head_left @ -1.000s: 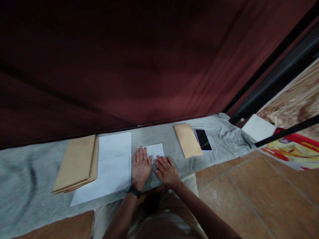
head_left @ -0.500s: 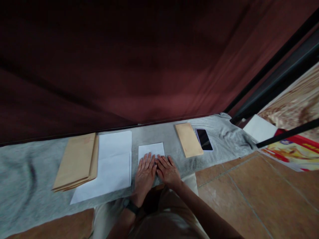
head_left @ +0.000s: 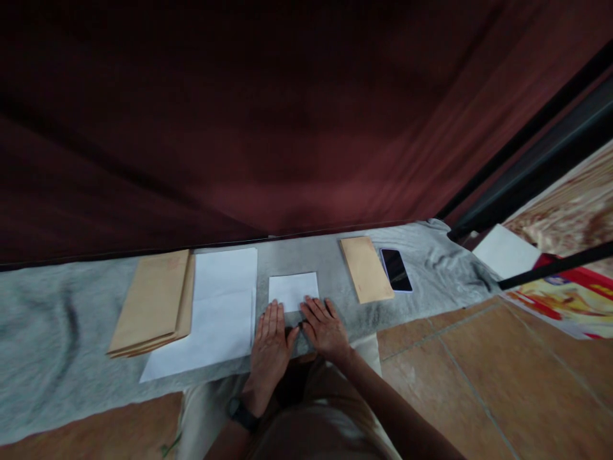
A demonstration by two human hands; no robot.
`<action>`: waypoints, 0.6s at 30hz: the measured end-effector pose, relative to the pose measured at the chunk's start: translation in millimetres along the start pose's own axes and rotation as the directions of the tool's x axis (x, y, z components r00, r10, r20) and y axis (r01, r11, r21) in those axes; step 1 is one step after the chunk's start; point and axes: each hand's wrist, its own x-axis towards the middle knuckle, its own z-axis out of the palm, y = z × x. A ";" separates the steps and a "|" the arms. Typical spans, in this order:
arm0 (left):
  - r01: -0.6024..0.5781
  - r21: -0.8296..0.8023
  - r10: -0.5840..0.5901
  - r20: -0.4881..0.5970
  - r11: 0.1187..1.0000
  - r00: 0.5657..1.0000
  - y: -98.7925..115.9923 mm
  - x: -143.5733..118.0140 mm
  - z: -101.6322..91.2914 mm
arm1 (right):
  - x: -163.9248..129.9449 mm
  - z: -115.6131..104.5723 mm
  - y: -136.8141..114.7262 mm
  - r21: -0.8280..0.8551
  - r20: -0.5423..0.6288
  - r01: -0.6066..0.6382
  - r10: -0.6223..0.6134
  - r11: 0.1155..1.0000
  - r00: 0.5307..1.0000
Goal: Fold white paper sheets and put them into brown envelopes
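A small folded white paper [head_left: 293, 289] lies on the grey cloth [head_left: 57, 338] in front of me. My left hand [head_left: 271, 338] rests flat on the cloth just below the paper's near left corner, fingers together, holding nothing. Flat beside it is my right hand [head_left: 324, 326], with its fingertips touching the paper's near right edge. The thumbs almost meet. A dark watch sits on my left wrist.
A stack of white sheets [head_left: 215, 313] and a pile of brown envelopes [head_left: 154, 301] lie to the left. One brown envelope [head_left: 366, 268] and a black phone [head_left: 396, 269] lie to the right. A dark red curtain hangs behind. Tiled floor and a colourful poster [head_left: 560, 297] are at right.
My left hand has slid back off the folded paper toward me. The right hand has stayed at the paper's near edge. The paper now shows almost whole.
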 end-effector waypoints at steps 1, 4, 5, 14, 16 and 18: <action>0.015 0.004 -0.015 -0.008 1.000 1.000 -0.3 -1.4 -0.7 | 0.0 0.1 -0.1 0.002 0.003 -0.001 0.001 1.000 1.000; 0.054 0.014 -0.053 -0.024 0.998 0.998 -0.3 -3.8 -3.1 | -0.5 -0.2 -0.5 0.014 0.007 -0.006 0.006 1.000 1.000; 0.061 0.014 -0.061 -0.027 0.998 0.998 0.0 -3.9 -3.8 | -0.5 -0.6 -0.6 0.020 0.007 -0.008 0.008 1.000 1.000; 0.011 -0.038 -0.011 -0.002 0.999 1.000 10.7 16.6 4.6 | 25.5 -7.0 -2.7 0.069 0.024 -0.037 0.036 0.997 0.999; -0.013 -0.050 0.013 0.001 0.999 1.000 10.6 26.6 9.8 | 37.7 -5.7 -4.3 0.058 0.036 -0.026 0.023 0.998 0.999; -0.021 -0.051 0.022 0.011 0.998 1.000 7.7 37.8 14.3 | 49.3 -2.3 -5.3 0.050 0.042 -0.016 0.014 0.999 0.999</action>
